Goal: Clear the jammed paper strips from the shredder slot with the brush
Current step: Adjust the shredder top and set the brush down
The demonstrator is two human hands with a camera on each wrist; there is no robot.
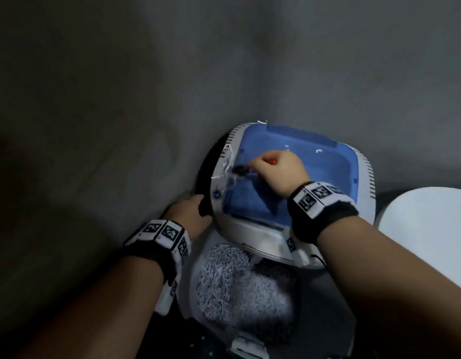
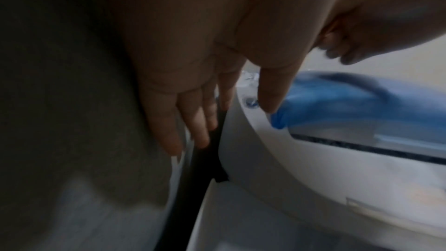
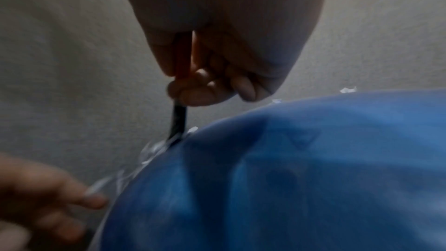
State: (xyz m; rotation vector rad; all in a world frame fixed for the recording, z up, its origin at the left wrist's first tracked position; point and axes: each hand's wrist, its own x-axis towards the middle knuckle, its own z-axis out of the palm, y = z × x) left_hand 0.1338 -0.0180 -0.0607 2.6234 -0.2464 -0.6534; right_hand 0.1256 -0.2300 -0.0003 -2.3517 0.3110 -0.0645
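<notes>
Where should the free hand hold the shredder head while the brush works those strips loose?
Hold the shredder head by its curved white left edge, coming from the left, as the left hand does: thumb on top, fingers down the side. That probably braces it against the brush in the right hand and stays off the strips.

dim overall | head view corners dark | both wrist views motion-blurred, soft

Brush [image 1: 243, 170] bristles blur among paper strips [image 1: 225, 164]; right hand [image 1: 279, 172] hides most of its handle.
</notes>
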